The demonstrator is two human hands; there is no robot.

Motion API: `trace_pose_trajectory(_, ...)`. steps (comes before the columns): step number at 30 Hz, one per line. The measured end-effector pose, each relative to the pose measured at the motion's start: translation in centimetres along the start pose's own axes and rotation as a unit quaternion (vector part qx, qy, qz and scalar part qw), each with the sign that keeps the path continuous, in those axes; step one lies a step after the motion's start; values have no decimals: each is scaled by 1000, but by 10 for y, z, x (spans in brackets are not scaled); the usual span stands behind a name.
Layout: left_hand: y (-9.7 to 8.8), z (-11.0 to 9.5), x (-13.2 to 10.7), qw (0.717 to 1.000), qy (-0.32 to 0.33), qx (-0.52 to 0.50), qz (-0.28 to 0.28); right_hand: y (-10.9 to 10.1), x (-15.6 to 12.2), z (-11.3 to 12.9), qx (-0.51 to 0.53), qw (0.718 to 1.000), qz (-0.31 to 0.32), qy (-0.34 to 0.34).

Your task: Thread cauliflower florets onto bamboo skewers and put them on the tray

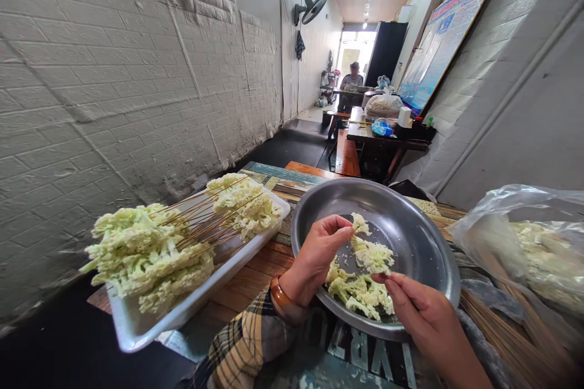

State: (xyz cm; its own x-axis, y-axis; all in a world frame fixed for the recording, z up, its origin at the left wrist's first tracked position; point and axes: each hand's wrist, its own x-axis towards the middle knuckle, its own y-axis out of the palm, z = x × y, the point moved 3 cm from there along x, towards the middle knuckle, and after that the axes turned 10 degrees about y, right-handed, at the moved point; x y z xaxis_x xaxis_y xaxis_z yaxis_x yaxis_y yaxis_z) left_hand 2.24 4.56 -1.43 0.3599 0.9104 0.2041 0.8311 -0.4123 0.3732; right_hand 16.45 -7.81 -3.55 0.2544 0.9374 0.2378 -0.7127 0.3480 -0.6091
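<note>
Over the large metal basin (422, 243), my left hand (317, 255) pinches the edge of a small cauliflower floret (360, 224). Just below that floret is a larger cauliflower piece (371, 255), in line with my right hand (417, 304). The thumb and forefinger of my right hand are closed at its lower end, seemingly on a thin bamboo skewer, most of which is hidden by the hand. Loose cauliflower pieces (365, 296) lie in the bottom of the basin beneath both hands.
Left of the basin, a white tray (159, 331) holds skewered cauliflower (150, 249) in two facing piles. On the right stand a clear plastic bag (497, 209) of cauliflower and a bundle of bamboo skewers (488, 322). Farther back are another table (360, 130) and a seated person (353, 76).
</note>
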Motion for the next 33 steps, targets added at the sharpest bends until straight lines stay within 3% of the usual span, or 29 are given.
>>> trace_pose_trajectory(10,1,0,-1,998,5,58,8,1,-1,-2,-9,1000,13,11)
trace_pose_trajectory(15,-2,2,-1,992,39,123,4,1,0,-1,-11,1000,7,5)
trace_pose_trajectory(23,-4,-3,-1,940,165,299,-2,2,1,4,-12,1000,-9,-17)
trace_pose_trajectory(33,3,-7,-5,884,272,380,-11,3,-1,6,-46,997,-44,-43)
